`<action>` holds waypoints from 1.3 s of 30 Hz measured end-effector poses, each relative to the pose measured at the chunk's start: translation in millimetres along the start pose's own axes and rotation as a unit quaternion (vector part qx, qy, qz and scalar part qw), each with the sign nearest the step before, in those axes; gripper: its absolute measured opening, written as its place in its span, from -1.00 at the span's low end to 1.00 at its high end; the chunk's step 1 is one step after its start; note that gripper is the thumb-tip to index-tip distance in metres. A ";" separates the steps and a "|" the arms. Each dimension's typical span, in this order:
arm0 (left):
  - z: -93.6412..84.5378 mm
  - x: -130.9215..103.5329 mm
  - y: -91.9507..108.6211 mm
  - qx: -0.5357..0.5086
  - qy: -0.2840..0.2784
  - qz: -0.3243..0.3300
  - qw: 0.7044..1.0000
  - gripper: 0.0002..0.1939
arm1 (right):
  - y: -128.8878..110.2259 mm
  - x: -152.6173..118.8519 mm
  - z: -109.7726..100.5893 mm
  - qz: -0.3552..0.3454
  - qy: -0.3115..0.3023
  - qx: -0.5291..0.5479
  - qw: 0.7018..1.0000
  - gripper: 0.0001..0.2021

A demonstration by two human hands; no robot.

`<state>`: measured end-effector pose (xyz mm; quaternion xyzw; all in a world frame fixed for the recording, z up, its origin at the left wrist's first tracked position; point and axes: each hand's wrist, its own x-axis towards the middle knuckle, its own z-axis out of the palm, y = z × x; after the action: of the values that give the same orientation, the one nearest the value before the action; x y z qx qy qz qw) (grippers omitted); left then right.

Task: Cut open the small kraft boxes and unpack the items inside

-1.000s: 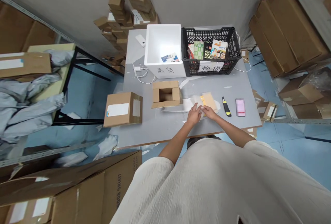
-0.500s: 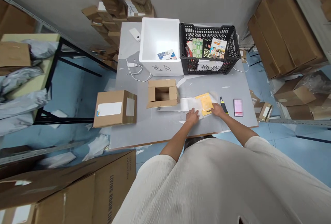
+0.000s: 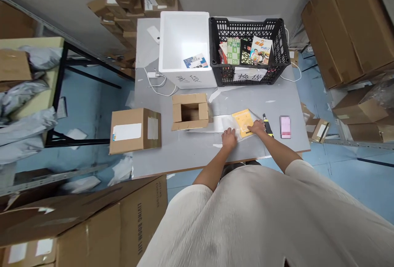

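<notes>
A yellow book (image 3: 241, 120) lies flat on a thin white wrapping sheet (image 3: 218, 124), partly see-through near the book. My left hand (image 3: 229, 138) is at the sheet's near edge, left of the book, its fingers curled onto the material. On the book's right side, my right hand (image 3: 257, 127) grips the edge, the fingertips reaching over the cover. Just right of that hand lies a black and yellow box cutter (image 3: 267, 125). An opened cardboard box (image 3: 176, 113) stands at the sheet's left end, its flaps folded outward.
A closed carton (image 3: 127, 146) sits on the table's left. At the back stand a white foam box (image 3: 189, 79) with a book inside and a black plastic crate (image 3: 220, 74) holding several books. A phone (image 3: 285, 127) lies at right; a white cable (image 3: 166, 93) trails at back left.
My right hand has shifted a little left, further over the yellow book. My left hand stays about where it was on the sheet. The camera view has moved slightly.
</notes>
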<state>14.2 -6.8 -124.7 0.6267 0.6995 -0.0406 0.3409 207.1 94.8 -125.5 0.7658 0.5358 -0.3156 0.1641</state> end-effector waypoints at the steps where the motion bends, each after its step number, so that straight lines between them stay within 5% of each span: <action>1: -0.1 -0.1 1.3 0.002 0.003 -0.003 1.000 -0.48 | -2.3 0.5 0.8 0.009 -0.001 0.000 1.000 -0.33; 12: -3.1 6.5 7.0 0.008 0.016 -0.030 0.999 -0.53 | -3.0 6.2 0.8 0.016 -0.015 0.032 0.999 -0.57; 23: -8.4 13.4 14.1 0.047 0.018 -0.018 0.999 -0.63 | 47.1 8.0 -33.9 -0.049 0.063 0.160 0.984 -0.84; 27: -17.7 2.4 0.7 0.045 0.044 -0.046 0.997 -0.60 | 47.1 -3.9 -29.7 -0.024 0.089 0.133 0.987 -0.88; 32: -32.3 -21.0 -20.8 0.021 0.104 -0.075 0.991 -0.68 | 33.1 -21.6 -12.6 -0.023 0.050 0.139 0.989 -0.86; 39: -21.5 -17.4 -4.8 -0.029 0.043 0.081 0.995 -0.65 | 16.8 -35.5 8.1 -0.072 0.002 0.158 0.985 -0.82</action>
<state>0.4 -12.2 -100.8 0.6722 0.6614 0.0346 0.3310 212.1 58.3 -109.7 0.7423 0.5329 -0.4058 0.0172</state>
